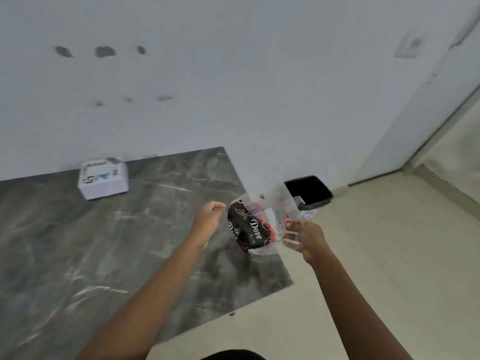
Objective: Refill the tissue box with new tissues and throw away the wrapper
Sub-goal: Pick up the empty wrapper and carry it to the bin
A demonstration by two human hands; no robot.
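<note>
Far left, the white cardboard tissue box with blue print (103, 178) sits on the dark grey marbled tabletop (78, 242), pushed back against the pale wall. Can't tell from this angle whether it's full, but the pack looks empty, so my guess is the refill part is done.

Moving right, the left hand (209, 218) is out over the table edge with its fingers curled into a loose fist, not touching anything. It's just beside the wrapper but clear of it.

Next, the thin clear plastic wrapper with the black and red Dove print (255, 227) is up in the air past the table's right edge. It looks floppy and crinkled, basically weightless, slick film with no stiffness at all. Stuff like that drifts when you drop it, so I'd bunch it up in the fist first and let go low over the bin instead of tossing it. Any spot works for a grip since nothing can break.

The right hand (307, 239) has it pinched by the lower right corner, fingers closed on the film.

Furthest right, the black rectangular waste bin (309, 190) sits on the beige floor by the wall, near and just behind the wrapper in view.
</note>
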